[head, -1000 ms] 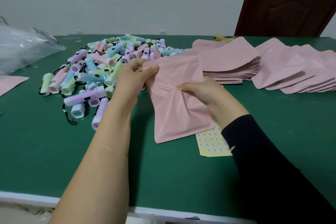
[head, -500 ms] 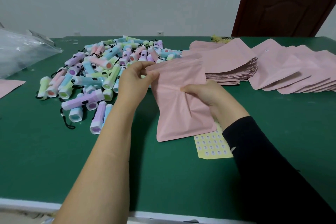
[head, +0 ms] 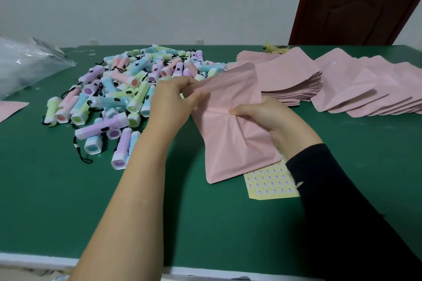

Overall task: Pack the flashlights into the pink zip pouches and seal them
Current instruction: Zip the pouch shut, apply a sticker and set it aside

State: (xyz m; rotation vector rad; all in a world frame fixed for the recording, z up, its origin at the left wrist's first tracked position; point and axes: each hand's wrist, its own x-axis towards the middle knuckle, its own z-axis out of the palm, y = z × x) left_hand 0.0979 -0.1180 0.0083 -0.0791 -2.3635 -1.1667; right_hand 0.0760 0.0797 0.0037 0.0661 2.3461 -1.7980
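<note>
A pink zip pouch (head: 230, 134) is held just above the green table, its lower end over a sticker sheet. My left hand (head: 173, 100) pinches the pouch's top left edge, where the mouth looks pulled apart. My right hand (head: 262, 116) grips the pouch's right side at mid height, creasing it. A heap of pastel flashlights (head: 118, 95) in pink, blue, green and purple, with black cords, lies left of my left hand. No flashlight is seen in the pouch.
A stack of flat pink pouches (head: 290, 77) lies behind my right hand, with a fanned row of pink pouches (head: 370, 91) further right. A yellow sticker sheet (head: 269, 184) lies under the pouch. A clear plastic bag (head: 25, 63) sits far left. The table's front edge (head: 45, 260) is near.
My left hand has pulled the pouch's top edge, and the mouth now gapes more. The pouch is more creased under my right hand, which stays in place.
</note>
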